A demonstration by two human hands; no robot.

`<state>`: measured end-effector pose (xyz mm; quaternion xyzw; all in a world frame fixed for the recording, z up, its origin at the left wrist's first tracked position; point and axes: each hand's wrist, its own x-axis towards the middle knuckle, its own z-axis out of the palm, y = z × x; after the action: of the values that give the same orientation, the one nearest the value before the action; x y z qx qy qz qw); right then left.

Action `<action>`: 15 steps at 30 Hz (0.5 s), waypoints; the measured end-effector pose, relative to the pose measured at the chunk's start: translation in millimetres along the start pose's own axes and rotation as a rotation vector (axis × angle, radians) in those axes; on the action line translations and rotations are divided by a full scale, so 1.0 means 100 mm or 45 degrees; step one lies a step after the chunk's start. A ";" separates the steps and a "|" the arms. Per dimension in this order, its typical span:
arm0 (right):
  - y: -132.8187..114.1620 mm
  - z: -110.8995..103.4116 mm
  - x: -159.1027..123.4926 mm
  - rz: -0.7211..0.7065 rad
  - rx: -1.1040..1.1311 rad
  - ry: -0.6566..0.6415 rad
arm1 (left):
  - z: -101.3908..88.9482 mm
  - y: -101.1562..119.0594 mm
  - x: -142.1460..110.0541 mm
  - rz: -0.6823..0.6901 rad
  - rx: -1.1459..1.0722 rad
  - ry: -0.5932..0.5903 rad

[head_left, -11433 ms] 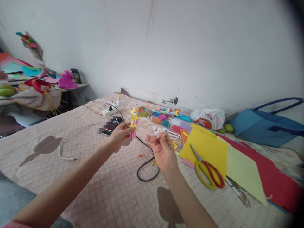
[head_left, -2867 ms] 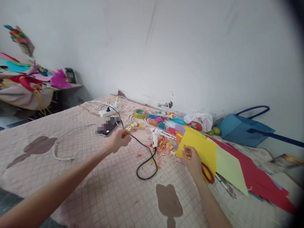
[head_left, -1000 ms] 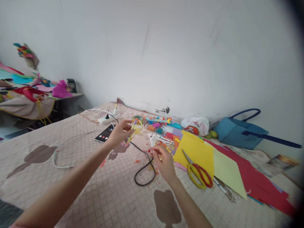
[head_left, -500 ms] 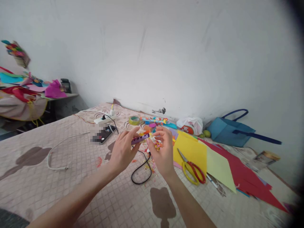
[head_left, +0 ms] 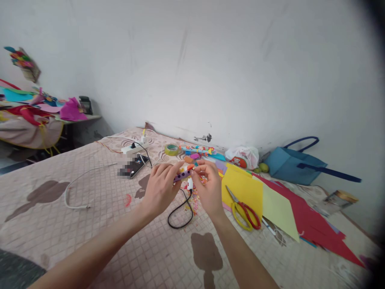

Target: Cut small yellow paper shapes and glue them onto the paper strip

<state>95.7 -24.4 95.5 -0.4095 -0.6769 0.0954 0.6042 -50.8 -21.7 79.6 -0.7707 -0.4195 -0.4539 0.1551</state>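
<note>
My left hand grips a purple strip or tube with dark dots, held up over the bed. At its right end, my right hand pinches with thumb and fingertips. A small orange-red piece shows between those fingertips and the purple end; whether it is joined on cannot be made out. Below the hands, a black cord with a white end loops among colourful paper scraps. Scissors with one yellow and one red handle lie to the right, on a yellow sheet.
Pale green and red sheets spread rightward. Along the wall are tape, a decorated stick, a white plastic bag and a blue bag. At left lie a phone, a power strip and a white cable.
The orange-red piece now shows at the purple item's right end, where a yellowish bit showed before. Both hands stay close together, and the view has shifted slightly.
</note>
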 end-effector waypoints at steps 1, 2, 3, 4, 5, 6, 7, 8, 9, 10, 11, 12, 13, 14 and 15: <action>0.01 0.00 0.01 0.011 0.007 -0.016 | 0.00 0.00 0.00 -0.018 -0.026 -0.019; 0.03 0.00 0.01 0.026 0.022 -0.033 | -0.01 0.00 0.00 -0.042 -0.060 -0.041; 0.05 0.00 0.02 0.048 0.046 -0.055 | -0.01 -0.01 -0.01 -0.073 -0.108 -0.068; 0.07 0.00 0.03 0.077 0.082 -0.077 | -0.03 -0.02 -0.02 -0.111 -0.179 -0.100; 0.10 0.00 0.03 0.113 0.125 -0.101 | -0.05 -0.03 -0.03 -0.160 -0.271 -0.136; 0.13 0.00 0.04 0.154 0.172 -0.123 | -0.08 -0.06 -0.04 -0.221 -0.378 -0.171; 0.17 0.00 0.05 0.197 0.221 -0.145 | -0.11 -0.09 -0.05 -0.291 -0.488 -0.199; 0.20 0.00 0.06 0.238 0.271 -0.172 | -0.15 -0.12 -0.07 -0.368 -0.594 -0.221; 0.23 0.00 0.07 0.275 0.320 -0.205 | -0.19 -0.17 -0.08 -0.451 -0.682 -0.235; 0.26 0.01 0.07 0.303 0.367 -0.240 | -0.23 -0.22 -0.08 -0.528 -0.756 -0.245; 0.28 0.01 0.07 0.324 0.413 -0.279 | -0.27 -0.27 -0.09 -0.601 -0.841 -0.272; 0.30 0.01 0.08 0.341 0.455 -0.317 | -0.31 -0.32 -0.10 -0.663 -0.934 -0.305; 0.31 0.02 0.08 0.360 0.493 -0.352 | -0.34 -0.37 -0.11 -0.728 -1.022 -0.351; 0.33 0.03 0.07 0.378 0.525 -0.381 | -0.36 -0.41 -0.12 -0.795 -1.105 -0.399; 0.34 0.04 0.07 0.396 0.552 -0.409 | -0.39 -0.44 -0.13 -0.862 -1.178 -0.446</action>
<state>107.6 3.4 79.0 -0.3494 -0.6566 0.3924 0.5410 -110.7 -25.9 83.1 -0.6452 -0.4199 -0.4797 -0.4211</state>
